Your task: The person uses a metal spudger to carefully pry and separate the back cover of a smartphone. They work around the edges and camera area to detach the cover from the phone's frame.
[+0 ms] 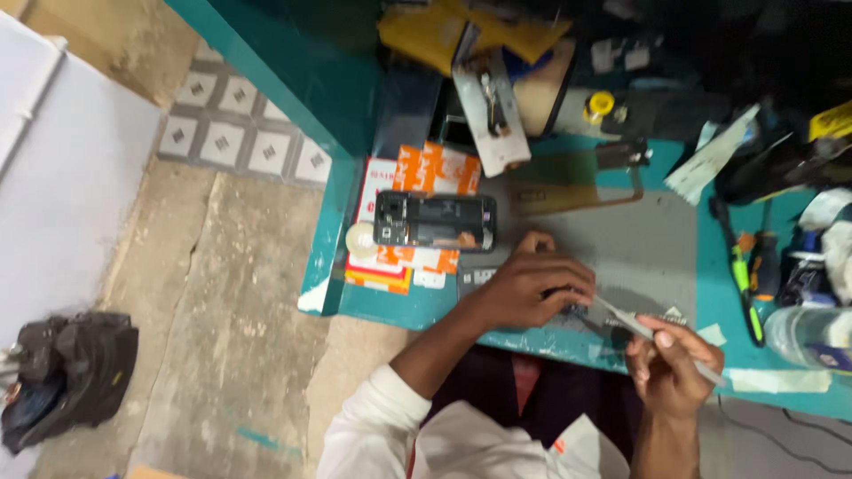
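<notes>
My left hand rests fingers-down on a small dark part, holding it against the grey work mat near the table's front edge. My right hand grips metal tweezers, whose tip points at that part beside my left fingertips. The part itself is mostly hidden under my fingers. An opened phone with its insides showing lies to the left of the mat, on orange and white boxes.
A teal table carries a tape roll, a green-handled screwdriver, a clear bottle and cluttered tools at the back. A black bag sits on the floor at left.
</notes>
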